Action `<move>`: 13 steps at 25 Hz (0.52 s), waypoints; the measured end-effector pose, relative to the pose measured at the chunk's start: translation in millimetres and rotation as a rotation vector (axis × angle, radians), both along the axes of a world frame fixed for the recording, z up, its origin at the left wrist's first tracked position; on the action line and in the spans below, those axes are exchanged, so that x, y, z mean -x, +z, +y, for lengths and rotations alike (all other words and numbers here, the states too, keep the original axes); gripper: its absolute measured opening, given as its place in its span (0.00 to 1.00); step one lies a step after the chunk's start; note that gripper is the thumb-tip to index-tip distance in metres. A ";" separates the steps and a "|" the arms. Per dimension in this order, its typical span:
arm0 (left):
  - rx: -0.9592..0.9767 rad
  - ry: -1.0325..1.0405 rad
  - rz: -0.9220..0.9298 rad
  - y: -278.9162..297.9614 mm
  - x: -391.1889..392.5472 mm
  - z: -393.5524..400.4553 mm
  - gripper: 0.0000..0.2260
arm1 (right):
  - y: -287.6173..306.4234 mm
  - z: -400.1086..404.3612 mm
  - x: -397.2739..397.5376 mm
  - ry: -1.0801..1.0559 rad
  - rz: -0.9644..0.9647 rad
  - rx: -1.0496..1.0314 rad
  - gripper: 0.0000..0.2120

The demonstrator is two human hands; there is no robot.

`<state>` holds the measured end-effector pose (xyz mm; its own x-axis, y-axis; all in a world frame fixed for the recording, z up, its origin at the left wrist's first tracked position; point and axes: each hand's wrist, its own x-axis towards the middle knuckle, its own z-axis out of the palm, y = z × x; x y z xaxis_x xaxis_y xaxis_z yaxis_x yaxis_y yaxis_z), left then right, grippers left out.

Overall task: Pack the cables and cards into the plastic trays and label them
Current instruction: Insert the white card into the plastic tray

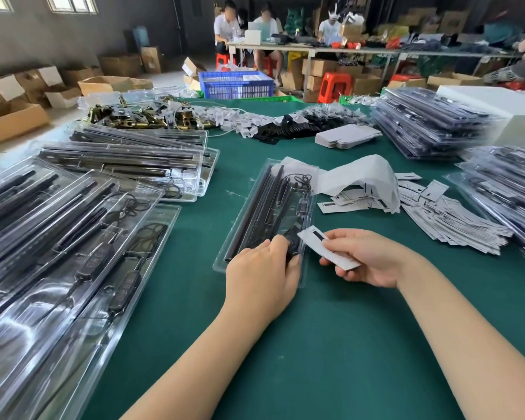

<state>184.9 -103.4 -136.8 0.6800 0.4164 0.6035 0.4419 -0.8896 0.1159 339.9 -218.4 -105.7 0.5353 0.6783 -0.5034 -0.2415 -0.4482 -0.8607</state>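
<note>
Green table [331, 344]: left hand [262, 274] gripping tray [267, 207], right hand [367, 257] pinching card [328, 248].

We see our left hand [262, 269] and right hand [367, 257] bare: no gloves, rings, watch; forearms uncovered, no sleeve in view.

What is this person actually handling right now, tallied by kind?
Clear plastic tray holding black rods and a cable, gripped at its near end by the left hand: 1
White paper card with a black bar, pinched by the right hand: 1
Total: 2
</note>
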 end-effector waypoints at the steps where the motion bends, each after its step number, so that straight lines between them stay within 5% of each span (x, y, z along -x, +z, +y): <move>1: -0.004 0.000 0.000 0.3 -0.1 -0.2 0.10 | -0.5 0.9 0.4 0.006 -0.012 -0.011 0.05; 13: -0.007 -0.002 0.008 -1.3 0.5 -0.4 0.10 | -4.6 22.3 19.0 -0.207 0.022 -0.131 0.06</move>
<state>184.4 -103.9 -138.1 0.6860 0.4107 0.6006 0.4406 -0.8914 0.1064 320.9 -196.1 -110.3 0.6597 0.6157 -0.4310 -0.3357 -0.2717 -0.9019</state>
